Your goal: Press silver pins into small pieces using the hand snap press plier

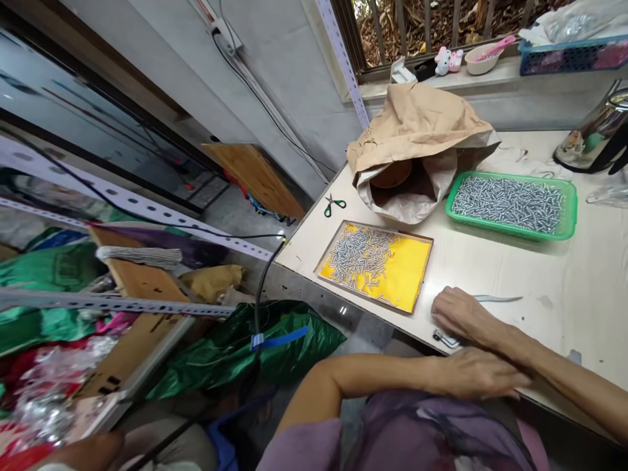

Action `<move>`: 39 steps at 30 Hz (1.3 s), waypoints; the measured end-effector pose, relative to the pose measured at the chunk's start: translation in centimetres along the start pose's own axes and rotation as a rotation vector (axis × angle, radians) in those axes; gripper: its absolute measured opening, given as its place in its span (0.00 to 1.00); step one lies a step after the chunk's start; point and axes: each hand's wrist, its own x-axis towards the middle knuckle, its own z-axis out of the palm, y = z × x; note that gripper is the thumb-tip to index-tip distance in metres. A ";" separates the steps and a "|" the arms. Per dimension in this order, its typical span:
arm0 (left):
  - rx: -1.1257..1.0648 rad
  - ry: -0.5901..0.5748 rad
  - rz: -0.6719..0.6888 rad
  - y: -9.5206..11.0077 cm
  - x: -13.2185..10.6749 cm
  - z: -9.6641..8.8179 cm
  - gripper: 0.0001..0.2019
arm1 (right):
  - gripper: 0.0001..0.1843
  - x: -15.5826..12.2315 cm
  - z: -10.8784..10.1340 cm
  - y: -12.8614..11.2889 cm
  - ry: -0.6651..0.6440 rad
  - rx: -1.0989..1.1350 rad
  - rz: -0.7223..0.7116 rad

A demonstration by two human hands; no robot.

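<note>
My right hand (456, 314) rests on the table near its front edge with the fingers curled under; what they hold, if anything, is hidden. A slim curved metal tool (498, 298) shows just behind it, and a small shiny metal piece (444, 337) lies beside the knuckles. Below, my left hand (483, 374) lies across by the table edge, fingers stretched out, holding nothing visible. To the left of my right hand is a shallow tray with a yellow base (409, 268), partly covered by loose small metal screws or pins (358, 255).
A green bin (569, 216) full of similar metal pieces (507, 203) stands behind. An open brown paper sack (422, 124), green-handled scissors (335, 205) and a kettle (596, 140) are on the table (530, 268). Another person's arm (88, 451) shows at lower left.
</note>
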 end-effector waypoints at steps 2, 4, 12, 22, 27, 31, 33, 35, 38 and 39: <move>0.018 0.031 -0.016 -1.3 -1.1 -1.3 0.14 | 0.11 0.3 -2.1 0.6 0.178 0.087 0.044; 0.044 0.068 -0.054 -3.7 -2.1 -3.5 0.10 | 0.07 0.5 -4.9 2.0 0.379 0.107 0.136; 0.406 0.356 -0.884 -14.0 -2.3 -13.3 0.08 | 0.19 -0.3 -13.4 11.1 0.550 -0.199 0.643; 0.377 0.106 -0.964 -14.9 -1.1 -14.7 0.09 | 0.18 -6.4 -6.1 1.3 0.055 0.035 0.425; 0.052 0.228 -0.835 -10.8 -1.2 -13.6 0.08 | 0.17 -9.3 -2.4 -4.1 -0.103 0.020 0.526; -0.446 0.105 -0.833 -5.3 -1.3 -10.5 0.07 | 0.15 -10.0 -1.1 -4.9 -0.159 -0.047 0.598; -0.537 0.045 -0.879 -3.4 -1.3 -8.9 0.07 | 0.14 -10.1 -0.9 -5.0 -0.172 -0.064 0.612; -0.550 0.025 -0.918 -2.6 -1.2 -7.8 0.06 | 0.14 -10.0 -0.9 -5.0 -0.173 -0.083 0.603; -0.543 0.007 -0.943 -2.6 -1.2 -6.9 0.07 | 0.14 -9.9 -1.1 -5.1 -0.159 -0.119 0.579; -0.543 -0.006 -0.953 -2.6 -1.2 -6.8 0.07 | 0.15 -9.9 -1.1 -5.1 -0.153 -0.126 0.574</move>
